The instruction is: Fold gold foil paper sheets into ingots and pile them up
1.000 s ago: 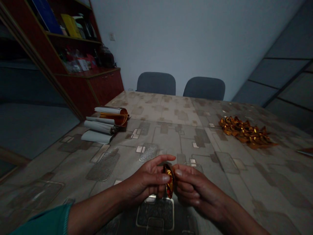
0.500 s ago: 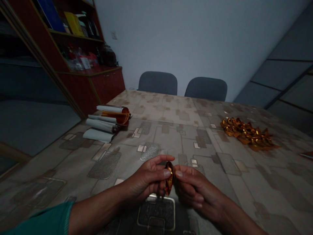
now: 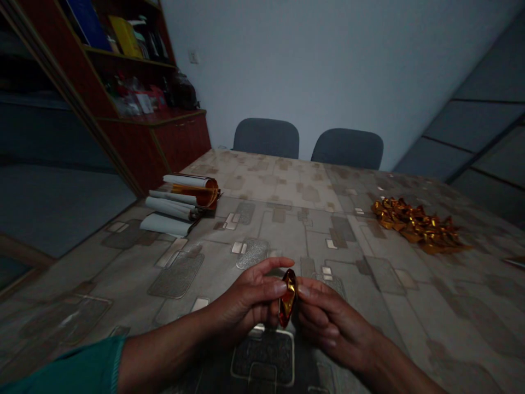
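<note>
- Left hand (image 3: 246, 301), curled closed: gripping the left edge of a gold foil piece (image 3: 287, 298), with the left thumb (image 3: 279, 287) pressing on it and the index finger arching above
- Right hand (image 3: 328, 320), also curled closed: gripping the opposite edge, with the right thumb (image 3: 302, 291) pressing in from that side
- Technique: working with the thumb tips and keeping the wrists low and both hands close together, so the foil is being pinched evenly from both sides and is staying steady
- Gold foil piece: standing upright between the hands, held above the table, narrow and creased, with a shiny gold face and dark reddish-orange folds; its lower end is showing below the thumbs
- Surroundings: a heap of crumpled gold foil pieces (image 3: 418, 227) is lying to the right on the patterned table cover (image 3: 90, 323); rolled white-backed sheets (image 3: 170, 208) and a gold-lined roll (image 3: 194, 191) are lying to the left
- Background: two grey chairs (image 3: 266, 138) are standing beyond the table, beside a red-brown cabinet (image 3: 182, 142)
</note>
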The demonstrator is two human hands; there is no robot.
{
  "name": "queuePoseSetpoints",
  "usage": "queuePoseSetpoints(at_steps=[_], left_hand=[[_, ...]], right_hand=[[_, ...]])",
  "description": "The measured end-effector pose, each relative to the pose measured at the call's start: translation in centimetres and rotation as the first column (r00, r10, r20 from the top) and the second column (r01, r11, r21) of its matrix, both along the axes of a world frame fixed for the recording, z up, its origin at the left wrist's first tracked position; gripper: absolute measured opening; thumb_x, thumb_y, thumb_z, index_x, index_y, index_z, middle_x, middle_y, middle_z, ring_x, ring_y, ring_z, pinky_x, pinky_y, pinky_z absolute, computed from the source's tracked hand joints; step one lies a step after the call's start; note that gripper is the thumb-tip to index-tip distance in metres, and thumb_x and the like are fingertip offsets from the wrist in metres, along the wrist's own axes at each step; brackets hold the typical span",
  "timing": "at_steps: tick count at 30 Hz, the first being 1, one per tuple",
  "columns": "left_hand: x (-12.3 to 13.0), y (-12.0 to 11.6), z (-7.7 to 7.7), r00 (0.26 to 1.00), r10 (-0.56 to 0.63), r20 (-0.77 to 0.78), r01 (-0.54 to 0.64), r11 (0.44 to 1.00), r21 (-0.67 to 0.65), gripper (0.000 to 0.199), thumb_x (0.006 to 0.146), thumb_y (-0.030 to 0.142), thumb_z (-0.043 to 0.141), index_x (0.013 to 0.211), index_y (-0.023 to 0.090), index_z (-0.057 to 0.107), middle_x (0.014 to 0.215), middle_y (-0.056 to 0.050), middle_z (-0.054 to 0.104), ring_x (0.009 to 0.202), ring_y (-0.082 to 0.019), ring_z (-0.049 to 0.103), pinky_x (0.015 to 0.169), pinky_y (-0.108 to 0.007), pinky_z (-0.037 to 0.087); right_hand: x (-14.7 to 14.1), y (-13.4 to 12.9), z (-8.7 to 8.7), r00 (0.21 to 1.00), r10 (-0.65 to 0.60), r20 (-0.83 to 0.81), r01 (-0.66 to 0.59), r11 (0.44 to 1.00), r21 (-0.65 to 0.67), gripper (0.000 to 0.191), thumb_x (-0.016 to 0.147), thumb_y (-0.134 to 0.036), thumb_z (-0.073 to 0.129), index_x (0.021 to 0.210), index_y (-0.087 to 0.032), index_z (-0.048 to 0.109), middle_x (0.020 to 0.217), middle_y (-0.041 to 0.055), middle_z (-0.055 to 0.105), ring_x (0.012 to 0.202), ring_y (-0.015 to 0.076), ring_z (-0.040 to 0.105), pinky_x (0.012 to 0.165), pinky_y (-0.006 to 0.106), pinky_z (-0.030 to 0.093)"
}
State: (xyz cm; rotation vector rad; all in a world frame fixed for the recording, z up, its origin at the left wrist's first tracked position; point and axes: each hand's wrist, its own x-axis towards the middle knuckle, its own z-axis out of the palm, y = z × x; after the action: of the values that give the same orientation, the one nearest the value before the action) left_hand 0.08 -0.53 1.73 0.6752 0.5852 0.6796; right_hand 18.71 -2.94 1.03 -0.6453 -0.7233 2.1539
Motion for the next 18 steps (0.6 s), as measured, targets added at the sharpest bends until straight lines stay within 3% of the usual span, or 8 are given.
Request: queuePoseSetpoints(at_steps=[5, 13, 18], left_hand=[[0.0, 0.0, -0.1, 0.998, -0.002, -0.063, 0.002, 1.0, 0.012, 0.06, 0.073, 0.027, 0.083, 0.125, 0.021, 0.054, 0.089, -0.001, 0.062, 0.057, -0.006, 0.055, 0.056, -0.02, 0.043], [0.6, 0.1, -1.0, 0.992, 0.01, -0.129, 0.005, 0.993, 0.119, 0.06, 0.066, 0.029, 0.082, 0.118, 0.019, 0.054, 0.073, 0.002, 0.058, 0.05, -0.007, 0.049, 0.047, -0.019, 0.035], [0.5, 0.1, -0.6, 0.992, 0.001, -0.127, 0.009, 0.997, 0.083, 0.057, 0.069, 0.029, 0.081, 0.119, 0.019, 0.054, 0.08, 0.0, 0.061, 0.053, -0.008, 0.052, 0.05, -0.021, 0.038]], right_hand=[[-0.4, -0.2, 0.1, 0.995, -0.046, 0.09, 0.043, 0.998, 0.035, 0.022, 0.09, -0.037, 0.069, 0.091, -0.016, 0.064, 0.04, -0.012, 0.041, 0.034, 0.0041, 0.022, 0.037, 0.016, 0.021], [-0.6, -0.1, 0.5, 0.994, 0.019, 0.108, -0.022, 0.999, 0.024, 0.022, 0.085, -0.035, 0.074, 0.086, -0.015, 0.065, 0.044, -0.0092, 0.048, 0.034, 0.0032, 0.026, 0.035, 0.017, 0.023], [-0.6, 0.0, 0.5, 0.994, 0.004, 0.106, -0.005, 1.0, 0.004, 0.025, 0.086, -0.038, 0.072, 0.087, -0.015, 0.066, 0.042, -0.0096, 0.046, 0.034, 0.004, 0.025, 0.035, 0.017, 0.022]])
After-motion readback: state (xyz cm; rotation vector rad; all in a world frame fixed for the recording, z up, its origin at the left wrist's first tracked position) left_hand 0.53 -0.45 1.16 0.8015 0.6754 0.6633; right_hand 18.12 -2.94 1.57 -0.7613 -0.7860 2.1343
